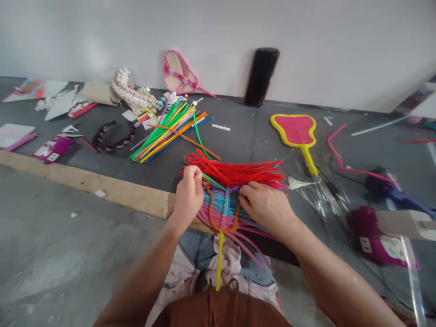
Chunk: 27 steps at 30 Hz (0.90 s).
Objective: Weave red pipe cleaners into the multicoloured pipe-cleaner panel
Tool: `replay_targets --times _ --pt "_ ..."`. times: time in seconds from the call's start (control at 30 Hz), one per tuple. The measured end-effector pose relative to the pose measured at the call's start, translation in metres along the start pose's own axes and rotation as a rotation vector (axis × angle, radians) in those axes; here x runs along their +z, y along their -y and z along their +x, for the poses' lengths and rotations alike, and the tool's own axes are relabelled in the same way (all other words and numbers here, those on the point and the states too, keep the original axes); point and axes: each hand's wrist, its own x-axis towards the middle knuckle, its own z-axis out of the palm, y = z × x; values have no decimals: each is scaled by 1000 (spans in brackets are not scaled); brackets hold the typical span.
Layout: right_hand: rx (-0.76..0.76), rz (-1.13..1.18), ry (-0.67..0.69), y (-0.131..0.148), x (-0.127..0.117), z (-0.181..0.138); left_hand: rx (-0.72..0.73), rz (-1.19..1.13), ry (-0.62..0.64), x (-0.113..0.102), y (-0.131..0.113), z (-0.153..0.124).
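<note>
A green pipe cleaner point(214, 181) runs from the pinched fingers of my left hand point(190, 193) across the top of a woven pipe-cleaner piece point(225, 206). My right hand point(265, 204) is closed at the right side of that piece, its fingertips against the purple strands; what they grip is hidden. Blue, purple and pink rows cross the piece, with an orange twisted loop point(211, 211) around its middle. A yellow stem point(220, 261) hangs down toward my lap. Red pipe cleaners point(238, 170) lie in a bundle just beyond my hands.
Loose coloured pipe cleaners point(170, 136) lie at left, near a dark braided headband point(114, 138). A phone point(261, 77) and a pink fan point(179, 72) lean on the wall. At right are a yellow-edged pink fan point(294, 129), a purple box point(366, 236) and a blue glue gun point(391, 186).
</note>
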Motion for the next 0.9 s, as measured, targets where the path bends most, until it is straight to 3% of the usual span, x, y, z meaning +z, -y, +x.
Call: replay_targets --times 0.17,0.3,0.43,0.57,0.73,0.8,0.9 --pt "-18 -131 -36 6 0 4 -17 -234 -83 6 17 3" --pt "-43 -193 -13 12 -2 12 83 -399 67 5 24 1" --pt "-45 -194 -37 15 -2 17 147 -411 211 -4 26 -3" --pt "-50 -100 -112 -3 -3 5 280 -213 303 -23 17 -3" --pt "93 62 -384 -53 -15 -32 520 272 405 -51 12 -4" --pt "187 152 -386 -67 -16 -47 518 358 462 -57 18 -7" --pt "257 278 -262 -75 -6 -60 494 382 499 -59 29 -11"
